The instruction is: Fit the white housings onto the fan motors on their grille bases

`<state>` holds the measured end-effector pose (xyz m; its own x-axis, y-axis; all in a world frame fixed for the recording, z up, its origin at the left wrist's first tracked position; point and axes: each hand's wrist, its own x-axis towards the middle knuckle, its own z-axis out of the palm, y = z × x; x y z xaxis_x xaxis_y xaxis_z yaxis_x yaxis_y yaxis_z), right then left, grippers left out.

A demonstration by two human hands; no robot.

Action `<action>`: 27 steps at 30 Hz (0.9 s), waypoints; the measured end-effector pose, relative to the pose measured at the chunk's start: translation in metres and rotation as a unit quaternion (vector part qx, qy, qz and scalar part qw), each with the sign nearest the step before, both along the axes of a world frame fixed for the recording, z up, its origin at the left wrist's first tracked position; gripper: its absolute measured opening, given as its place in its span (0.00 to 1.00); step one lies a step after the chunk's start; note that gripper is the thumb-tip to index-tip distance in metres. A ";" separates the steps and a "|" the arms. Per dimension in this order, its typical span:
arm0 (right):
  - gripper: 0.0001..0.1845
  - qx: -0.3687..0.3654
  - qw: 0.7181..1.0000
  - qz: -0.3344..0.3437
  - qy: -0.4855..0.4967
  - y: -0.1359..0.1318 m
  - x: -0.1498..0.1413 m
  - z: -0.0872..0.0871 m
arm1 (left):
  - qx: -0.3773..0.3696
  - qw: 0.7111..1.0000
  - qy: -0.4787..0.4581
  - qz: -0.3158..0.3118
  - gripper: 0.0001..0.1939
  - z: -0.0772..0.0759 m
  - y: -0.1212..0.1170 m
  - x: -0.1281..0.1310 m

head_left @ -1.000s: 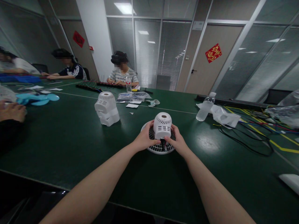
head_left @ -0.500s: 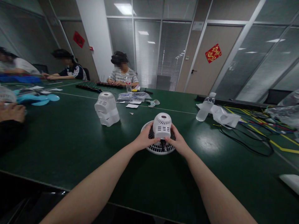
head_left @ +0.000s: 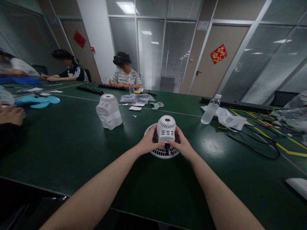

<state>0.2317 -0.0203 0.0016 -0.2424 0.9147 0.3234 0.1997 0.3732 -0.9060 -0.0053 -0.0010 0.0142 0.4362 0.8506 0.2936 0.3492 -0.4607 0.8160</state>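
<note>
Between my two hands sits a white fan motor housing, its slotted dome facing up. My left hand grips its left side, with the thumb along the lower front edge. From the right, my right hand grips it the same way. Beneath the housing lies a round white fan grille, flat on the green table. Something dark shows below the housing's front edge, too small to make out. A second white fan housing, joined to a base-like part, stands to the left, apart from my hands.
A water bottle and crumpled white plastic bag lie to the right, near black cables. Light-blue fan blades and another person's hand are at the left. A person sits across the table behind a clear bottle.
My hands keep hold of the housing, which stays over the grille. The whole view has shifted very slightly; the person's hand at the left has moved a little.
</note>
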 end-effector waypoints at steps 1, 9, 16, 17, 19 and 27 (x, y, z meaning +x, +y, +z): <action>0.52 0.001 1.000 0.000 0.002 0.000 0.000 0.000 | 0.010 1.000 0.008 -0.001 0.55 -0.001 0.000 0.000; 0.51 -0.003 1.000 0.011 0.017 -0.001 -0.001 0.003 | 0.032 0.999 0.033 0.004 0.60 0.000 0.000 0.000; 0.52 0.002 1.000 0.016 0.013 0.001 0.000 0.000 | 0.023 1.000 0.011 0.003 0.58 -0.001 0.001 0.000; 0.52 0.006 1.000 0.017 0.010 0.002 0.000 -0.001 | 0.023 1.000 0.009 0.004 0.58 -0.001 0.001 0.000; 0.52 0.011 1.000 0.020 0.007 0.002 0.001 -0.002 | 0.023 1.000 0.008 0.005 0.59 -0.002 0.001 0.000; 0.47 -0.001 0.999 0.021 0.035 0.001 0.004 -0.003 | 0.012 1.000 0.001 0.004 0.60 0.000 0.000 0.000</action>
<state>0.2355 -0.0191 -0.0009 -0.2576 0.9049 0.3387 0.1195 0.3776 -0.9182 -0.0053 -0.0006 0.0143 0.4306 0.8468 0.3123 0.3552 -0.4771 0.8039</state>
